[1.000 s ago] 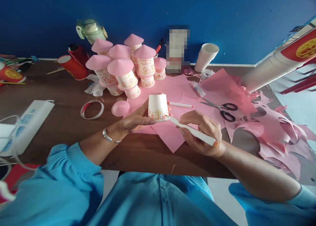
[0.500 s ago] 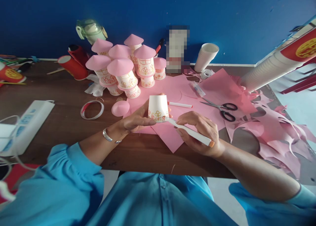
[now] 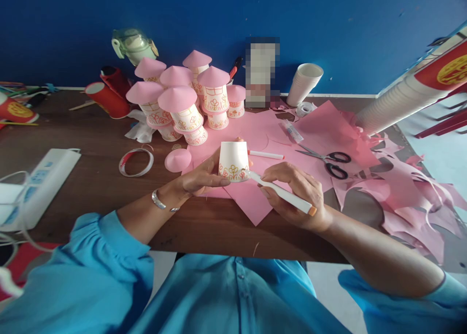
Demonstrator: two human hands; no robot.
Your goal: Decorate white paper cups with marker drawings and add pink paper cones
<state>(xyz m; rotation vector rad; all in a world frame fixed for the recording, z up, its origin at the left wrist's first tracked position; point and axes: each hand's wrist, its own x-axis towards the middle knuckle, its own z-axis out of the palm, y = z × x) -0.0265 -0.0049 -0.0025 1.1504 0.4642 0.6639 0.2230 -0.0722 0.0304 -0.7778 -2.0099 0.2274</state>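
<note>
My left hand (image 3: 204,176) grips an upside-down white paper cup (image 3: 233,155), thumb along its rim and fingers mostly hidden behind. Orange and yellowish flowers and grass strokes run round the cup's lower part. In my right hand (image 3: 295,193) is a white marker pen (image 3: 288,197) with an orange end, its tip at the cup's lower right, by the drawn flowers. Just behind the cup, a second white marker with red ends (image 3: 266,155) lies on pink paper (image 3: 251,207). Left of the cup is a loose pink paper cone (image 3: 178,160).
Decorated cup towers with pink cone roofs (image 3: 177,99) stand behind my left hand. Black-handled scissors (image 3: 337,164), a glue stick (image 3: 293,131) and pink scraps (image 3: 408,212) lie to the right. A tape roll (image 3: 136,162) and power strip (image 3: 40,188) lie left; stacked cups (image 3: 304,85) stand behind.
The marker tip has shifted slightly up and right along the cup's drawn edge. The cup has tilted or moved very slightly; my left hand keeps its hold.
</note>
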